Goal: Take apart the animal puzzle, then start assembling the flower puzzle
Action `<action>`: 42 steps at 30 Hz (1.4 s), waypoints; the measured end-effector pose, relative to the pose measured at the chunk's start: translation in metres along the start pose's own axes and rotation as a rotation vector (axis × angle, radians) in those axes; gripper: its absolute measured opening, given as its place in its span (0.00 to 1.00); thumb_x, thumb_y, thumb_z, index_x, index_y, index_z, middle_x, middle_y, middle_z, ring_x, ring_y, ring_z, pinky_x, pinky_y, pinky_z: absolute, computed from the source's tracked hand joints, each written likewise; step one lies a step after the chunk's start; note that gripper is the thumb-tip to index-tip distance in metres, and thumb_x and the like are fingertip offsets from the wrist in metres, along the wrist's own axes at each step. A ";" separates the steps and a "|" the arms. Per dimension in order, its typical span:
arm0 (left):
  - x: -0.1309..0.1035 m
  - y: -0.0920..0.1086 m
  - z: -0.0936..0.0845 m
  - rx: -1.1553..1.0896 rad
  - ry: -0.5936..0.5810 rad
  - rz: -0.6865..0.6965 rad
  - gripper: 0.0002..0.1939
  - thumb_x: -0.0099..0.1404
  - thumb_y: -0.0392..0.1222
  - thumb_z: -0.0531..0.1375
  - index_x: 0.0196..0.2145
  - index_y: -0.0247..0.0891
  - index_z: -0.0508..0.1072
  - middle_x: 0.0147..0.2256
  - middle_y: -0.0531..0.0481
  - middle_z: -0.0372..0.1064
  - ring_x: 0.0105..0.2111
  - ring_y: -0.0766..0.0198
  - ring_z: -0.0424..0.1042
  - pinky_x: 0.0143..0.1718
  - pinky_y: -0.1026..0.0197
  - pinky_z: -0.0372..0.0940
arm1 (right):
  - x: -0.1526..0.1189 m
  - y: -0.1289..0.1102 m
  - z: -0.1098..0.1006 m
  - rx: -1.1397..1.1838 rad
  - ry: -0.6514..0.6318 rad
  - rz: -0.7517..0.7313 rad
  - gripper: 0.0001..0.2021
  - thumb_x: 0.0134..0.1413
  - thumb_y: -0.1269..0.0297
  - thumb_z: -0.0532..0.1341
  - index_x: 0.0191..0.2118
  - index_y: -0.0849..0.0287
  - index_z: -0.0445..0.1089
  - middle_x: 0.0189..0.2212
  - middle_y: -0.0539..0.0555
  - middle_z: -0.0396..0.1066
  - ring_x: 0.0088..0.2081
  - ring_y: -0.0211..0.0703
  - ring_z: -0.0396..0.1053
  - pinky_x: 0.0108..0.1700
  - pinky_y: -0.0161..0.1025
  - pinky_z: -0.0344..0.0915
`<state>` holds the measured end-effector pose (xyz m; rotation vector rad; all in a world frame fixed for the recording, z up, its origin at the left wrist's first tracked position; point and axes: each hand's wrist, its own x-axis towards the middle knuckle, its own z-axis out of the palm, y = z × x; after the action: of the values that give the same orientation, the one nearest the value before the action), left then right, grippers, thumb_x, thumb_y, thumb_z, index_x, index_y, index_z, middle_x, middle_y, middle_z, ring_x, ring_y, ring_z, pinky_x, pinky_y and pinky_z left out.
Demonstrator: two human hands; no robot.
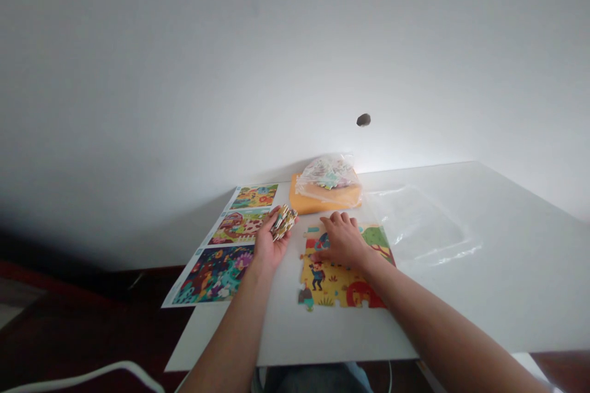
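Note:
My left hand [270,245] is wrapped round a stack of puzzle pieces [284,222], held above the white table just left of the puzzle. A partly joined puzzle [338,285] with a yellow ground, a figure in blue and a red shape lies flat on the table, its left and lower edges uneven. Over its upper part rests my right hand [343,239], palm down with the fingers spread. The hand hides part of the picture, and no piece shows in its fingers.
A printed sheet with three pictures [239,226] lies at the left, overhanging the table edge. Behind the puzzle, a clear bag of pieces [329,175] sits on an orange box [302,201]. A flat clear plastic bag [424,227] lies on the white table [516,270] at the right.

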<state>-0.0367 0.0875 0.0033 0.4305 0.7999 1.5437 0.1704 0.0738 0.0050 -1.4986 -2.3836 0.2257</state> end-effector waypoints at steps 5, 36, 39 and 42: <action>0.000 0.001 -0.001 -0.015 -0.002 -0.015 0.11 0.62 0.32 0.58 0.44 0.34 0.71 0.35 0.44 0.77 0.31 0.55 0.79 0.15 0.70 0.67 | 0.010 -0.002 0.010 0.038 0.053 0.026 0.36 0.45 0.37 0.62 0.52 0.61 0.68 0.44 0.64 0.65 0.48 0.58 0.59 0.50 0.51 0.54; -0.018 -0.015 0.013 0.905 -0.142 0.506 0.22 0.51 0.38 0.69 0.46 0.42 0.75 0.46 0.48 0.72 0.45 0.58 0.71 0.48 0.62 0.62 | 0.014 -0.009 0.010 0.560 0.212 0.098 0.11 0.54 0.70 0.55 0.43 0.59 0.70 0.28 0.52 0.72 0.30 0.40 0.67 0.34 0.34 0.59; -0.017 -0.016 0.013 0.899 -0.078 0.552 0.21 0.52 0.38 0.69 0.45 0.42 0.75 0.47 0.47 0.72 0.47 0.57 0.70 0.50 0.61 0.61 | 0.013 -0.010 0.008 0.610 0.246 0.079 0.11 0.55 0.70 0.54 0.43 0.59 0.68 0.26 0.50 0.70 0.28 0.39 0.66 0.33 0.34 0.59; -0.016 -0.016 0.014 0.888 -0.062 0.569 0.21 0.51 0.40 0.69 0.45 0.42 0.75 0.47 0.48 0.72 0.49 0.55 0.69 0.53 0.59 0.61 | 0.012 -0.011 0.007 0.682 0.279 -0.015 0.11 0.57 0.70 0.52 0.44 0.60 0.67 0.30 0.51 0.71 0.31 0.40 0.67 0.36 0.34 0.61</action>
<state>-0.0133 0.0744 0.0044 1.4457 1.3800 1.5959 0.1541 0.0803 0.0040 -1.0968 -1.8246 0.6941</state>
